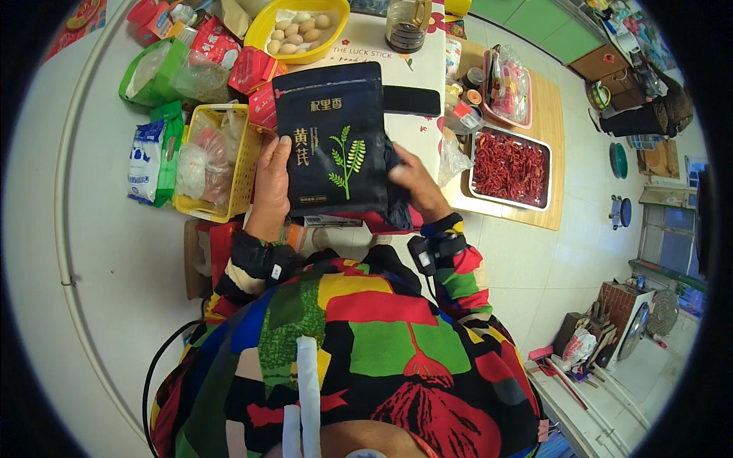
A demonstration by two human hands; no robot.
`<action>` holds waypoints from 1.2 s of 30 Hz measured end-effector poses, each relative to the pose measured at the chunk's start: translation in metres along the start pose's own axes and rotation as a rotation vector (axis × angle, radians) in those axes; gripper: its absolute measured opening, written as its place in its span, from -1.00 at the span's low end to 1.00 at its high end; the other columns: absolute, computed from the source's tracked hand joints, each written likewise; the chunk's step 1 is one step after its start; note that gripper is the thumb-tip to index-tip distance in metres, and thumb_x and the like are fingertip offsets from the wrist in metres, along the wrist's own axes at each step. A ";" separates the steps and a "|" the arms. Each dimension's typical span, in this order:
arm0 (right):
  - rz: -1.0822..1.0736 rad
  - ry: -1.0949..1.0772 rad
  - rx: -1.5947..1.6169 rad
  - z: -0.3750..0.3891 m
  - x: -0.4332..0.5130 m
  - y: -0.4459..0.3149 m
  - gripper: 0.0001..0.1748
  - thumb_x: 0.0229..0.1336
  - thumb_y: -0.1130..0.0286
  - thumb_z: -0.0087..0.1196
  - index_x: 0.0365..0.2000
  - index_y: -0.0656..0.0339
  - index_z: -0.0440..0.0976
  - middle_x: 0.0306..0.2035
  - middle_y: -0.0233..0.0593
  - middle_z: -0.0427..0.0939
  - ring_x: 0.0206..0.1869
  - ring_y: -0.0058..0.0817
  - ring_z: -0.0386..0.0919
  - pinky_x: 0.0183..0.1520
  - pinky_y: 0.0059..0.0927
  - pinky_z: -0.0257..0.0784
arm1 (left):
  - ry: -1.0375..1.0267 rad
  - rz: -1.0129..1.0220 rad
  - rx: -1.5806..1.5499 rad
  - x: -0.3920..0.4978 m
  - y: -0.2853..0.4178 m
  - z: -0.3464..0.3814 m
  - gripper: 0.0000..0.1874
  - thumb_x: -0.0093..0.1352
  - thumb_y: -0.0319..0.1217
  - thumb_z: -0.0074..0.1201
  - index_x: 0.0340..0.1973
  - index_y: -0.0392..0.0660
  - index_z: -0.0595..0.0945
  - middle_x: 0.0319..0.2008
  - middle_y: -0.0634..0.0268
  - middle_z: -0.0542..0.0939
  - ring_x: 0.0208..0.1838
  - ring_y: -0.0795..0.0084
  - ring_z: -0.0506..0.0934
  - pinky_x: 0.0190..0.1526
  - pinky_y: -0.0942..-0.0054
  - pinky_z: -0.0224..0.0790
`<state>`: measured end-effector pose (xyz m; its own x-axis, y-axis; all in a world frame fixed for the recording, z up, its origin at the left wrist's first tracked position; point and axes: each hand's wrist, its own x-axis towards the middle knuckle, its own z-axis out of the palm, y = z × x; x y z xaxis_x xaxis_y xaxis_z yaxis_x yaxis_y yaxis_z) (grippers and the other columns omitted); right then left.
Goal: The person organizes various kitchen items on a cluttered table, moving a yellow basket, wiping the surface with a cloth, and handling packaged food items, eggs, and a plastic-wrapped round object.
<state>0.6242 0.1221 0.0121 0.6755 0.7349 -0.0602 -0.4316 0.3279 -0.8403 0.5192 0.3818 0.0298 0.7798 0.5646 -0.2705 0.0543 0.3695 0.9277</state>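
Note:
A black stand-up pouch (332,143) with a printed green plant and writing is held up over the table. My left hand (270,189) grips its left edge, thumb on the front. At its right side, my right hand (421,183) holds a crumpled dark cloth (399,213) against the pouch; the fingers are slightly blurred and partly hidden. Behind the pouch's right edge, a black smartphone (412,101) lies on the printed tablecloth (366,37). Red boxes (255,71) stand just left of the pouch.
Left of my hands is a yellow plastic basket (240,172) of bagged goods. A yellow bowl (338,34) of eggs and a glass jug (408,28) of dark liquid stand farther back. A tray of dried red chillies (509,166) rests on the wooden table at right. Another person (647,114) stands far right.

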 end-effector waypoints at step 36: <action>-0.729 -0.277 -1.179 0.042 0.064 0.104 -0.67 -0.16 0.47 0.30 -0.27 0.13 0.55 -0.24 -0.07 0.49 -0.10 0.02 0.55 -0.12 0.01 0.51 | -0.079 -0.445 -0.126 -0.018 -0.129 -0.063 -0.52 0.62 -0.20 0.08 0.37 -0.15 0.51 0.28 0.19 0.58 0.25 0.17 0.60 0.31 -0.03 0.48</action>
<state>0.5975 0.2283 -0.0559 0.3301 0.7547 0.5670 0.7973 0.0987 -0.5955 0.4585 0.3705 -0.1017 0.7433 0.2752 -0.6097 0.3213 0.6526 0.6862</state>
